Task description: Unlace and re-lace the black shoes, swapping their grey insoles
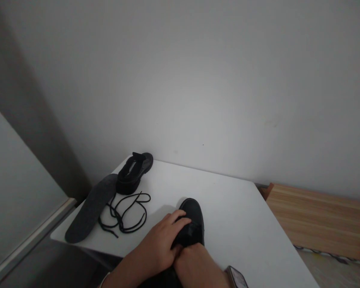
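A black shoe (195, 216) rests on the white table in front of me, toe pointing away. My left hand (169, 232) is closed around its left side, with the fingers lying over the front upper. At the shoe's opening is my right hand (190, 256), bent down against it; its fingers are hidden. Farther left, a second black shoe (132, 170) sits with its opening showing and no lace visible in it. Near that shoe a black shoelace (124, 230) lies in loose loops. A dark grey insole (91, 210) lies flat beside the lace, along the table's left edge.
The white table (234, 212) meets a plain wall (198, 100) at the back. To the right of it is a wooden board (321, 220), lower down. A white panel (21, 192) stands at the left. My right wrist bears a smartwatch (237, 277).
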`<control>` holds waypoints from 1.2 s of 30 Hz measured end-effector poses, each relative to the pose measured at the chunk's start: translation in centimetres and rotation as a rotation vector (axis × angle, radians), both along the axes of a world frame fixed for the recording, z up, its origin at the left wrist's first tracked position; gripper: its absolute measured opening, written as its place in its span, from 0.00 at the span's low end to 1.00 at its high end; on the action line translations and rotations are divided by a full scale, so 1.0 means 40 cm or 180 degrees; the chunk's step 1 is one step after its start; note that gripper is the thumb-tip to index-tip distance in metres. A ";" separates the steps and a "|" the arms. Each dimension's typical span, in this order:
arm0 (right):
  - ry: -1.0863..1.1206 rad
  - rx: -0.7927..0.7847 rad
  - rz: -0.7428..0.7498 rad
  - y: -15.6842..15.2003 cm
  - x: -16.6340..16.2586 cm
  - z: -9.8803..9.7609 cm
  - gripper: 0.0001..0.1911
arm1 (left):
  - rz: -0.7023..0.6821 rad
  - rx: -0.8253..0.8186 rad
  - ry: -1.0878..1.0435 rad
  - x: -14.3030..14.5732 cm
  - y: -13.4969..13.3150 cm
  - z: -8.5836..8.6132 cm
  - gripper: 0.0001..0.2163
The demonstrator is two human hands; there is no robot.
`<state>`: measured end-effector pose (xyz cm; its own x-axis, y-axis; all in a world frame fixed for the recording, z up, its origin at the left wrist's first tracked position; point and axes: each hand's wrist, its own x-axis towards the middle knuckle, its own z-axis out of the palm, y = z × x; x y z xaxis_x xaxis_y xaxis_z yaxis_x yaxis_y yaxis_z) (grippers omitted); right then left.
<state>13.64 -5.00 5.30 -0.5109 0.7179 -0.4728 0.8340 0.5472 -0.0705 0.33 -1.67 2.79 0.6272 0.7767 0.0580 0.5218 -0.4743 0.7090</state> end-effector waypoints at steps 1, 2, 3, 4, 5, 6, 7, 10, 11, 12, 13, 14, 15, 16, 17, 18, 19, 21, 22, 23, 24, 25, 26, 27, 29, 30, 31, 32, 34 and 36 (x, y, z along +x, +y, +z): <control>0.0024 -0.0003 0.0000 0.001 0.004 -0.002 0.15 | -0.0003 -0.0032 -0.0014 -0.001 0.000 -0.001 0.34; 0.0046 -0.0010 0.0000 0.002 0.008 -0.004 0.15 | -0.0011 -0.0062 -0.0027 -0.003 0.000 -0.001 0.33; 0.0069 -0.0015 -0.0002 0.002 0.012 -0.005 0.14 | -0.0018 -0.0085 -0.0041 -0.005 -0.001 -0.002 0.33; 0.0095 -0.0017 -0.0010 0.002 0.015 -0.007 0.14 | -0.0021 -0.0097 -0.0056 -0.006 -0.001 -0.003 0.32; 0.0124 -0.0009 -0.0029 0.002 0.017 -0.007 0.14 | -0.0018 -0.0097 -0.0077 -0.008 -0.001 -0.004 0.32; 0.0156 0.0009 -0.0057 0.001 0.020 -0.006 0.14 | -0.0011 -0.0087 -0.0105 -0.009 -0.001 -0.005 0.31; 0.0190 0.0036 -0.0099 -0.001 0.023 -0.003 0.15 | -0.0001 -0.0067 -0.0137 -0.010 0.000 -0.005 0.30; 0.0298 0.0153 -0.0247 -0.007 0.033 0.011 0.17 | 0.0017 0.0005 -0.0208 -0.012 0.001 -0.004 0.25; 0.0355 0.0196 -0.0304 -0.010 0.036 0.017 0.17 | 0.0010 0.0017 -0.0219 -0.013 0.001 -0.003 0.24; 0.0419 0.0238 -0.0364 -0.012 0.040 0.021 0.18 | 0.0003 0.0019 -0.0224 -0.013 0.001 -0.001 0.25; 0.0482 0.0269 -0.0418 -0.014 0.043 0.024 0.18 | -0.0008 0.0011 -0.0224 -0.013 0.001 0.000 0.25; 0.0546 0.0287 -0.0457 -0.015 0.045 0.026 0.17 | -0.0017 0.0003 -0.0223 -0.013 0.001 0.002 0.26; 0.0600 0.0294 -0.0487 -0.015 0.047 0.027 0.17 | -0.0023 0.0004 -0.0224 -0.013 0.001 0.003 0.27; 0.0638 0.0290 -0.0503 -0.016 0.049 0.027 0.17 | -0.0025 0.0011 -0.0229 -0.013 0.001 0.004 0.26; 0.0669 0.0284 -0.0515 -0.016 0.051 0.026 0.17 | -0.0022 0.0032 -0.0246 -0.012 0.001 0.004 0.26; 0.0716 0.0285 -0.0540 -0.015 0.053 0.026 0.17 | -0.0008 0.0061 -0.0280 -0.012 0.001 0.004 0.24; 0.0780 0.0299 -0.0593 -0.015 0.056 0.027 0.17 | 0.0007 0.0094 -0.0330 -0.011 0.001 0.002 0.23; 0.0999 0.0359 -0.0743 -0.016 0.065 0.029 0.16 | 0.0057 0.0159 -0.0456 -0.009 0.002 -0.002 0.20; 0.1168 0.0415 -0.0816 -0.017 0.070 0.030 0.15 | 0.0078 0.0180 -0.0517 -0.007 0.002 -0.005 0.19; 0.1362 0.0481 -0.0873 -0.019 0.077 0.031 0.14 | 0.0090 0.0178 -0.0572 -0.007 0.003 -0.008 0.19; 0.1570 0.0563 -0.0917 -0.021 0.083 0.030 0.13 | 0.0114 0.0161 -0.0633 -0.007 0.003 -0.011 0.18; 0.1791 0.0673 -0.0942 -0.022 0.090 0.029 0.11 | 0.0157 0.0139 -0.0707 -0.007 0.003 -0.013 0.18; 0.2012 0.0799 -0.0955 -0.024 0.096 0.027 0.09 | 0.0199 0.0135 -0.0799 -0.009 0.003 -0.014 0.17; 0.2224 0.0941 -0.0973 -0.025 0.101 0.024 0.08 | 0.0222 0.0159 -0.0911 -0.011 0.002 -0.014 0.17; 0.2598 0.1204 -0.1005 -0.027 0.107 0.020 0.08 | 0.0143 0.0254 -0.1141 -0.016 -0.003 -0.008 0.15; 0.2753 0.1303 -0.1019 -0.028 0.108 0.018 0.09 | 0.0077 0.0270 -0.1222 -0.018 -0.006 -0.003 0.14; 0.2884 0.1366 -0.1020 -0.028 0.108 0.017 0.09 | 0.0027 0.0232 -0.1259 -0.019 -0.009 0.004 0.15; 0.2993 0.1409 -0.1020 -0.028 0.107 0.018 0.09 | 0.0027 0.0142 -0.1256 -0.019 -0.013 0.011 0.15; 0.3156 0.1472 -0.1007 -0.030 0.104 0.020 0.08 | 0.0160 -0.0115 -0.1181 -0.016 -0.019 0.027 0.14; 0.3252 0.1494 -0.0987 -0.032 0.102 0.025 0.06 | 0.0294 -0.0286 -0.1138 -0.011 -0.022 0.040 0.13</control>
<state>17.73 -6.27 6.28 -0.2724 0.8739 0.4025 0.6086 0.4805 -0.6314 -0.11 -2.55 4.41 0.5069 0.8409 0.1895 0.2716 -0.3645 0.8907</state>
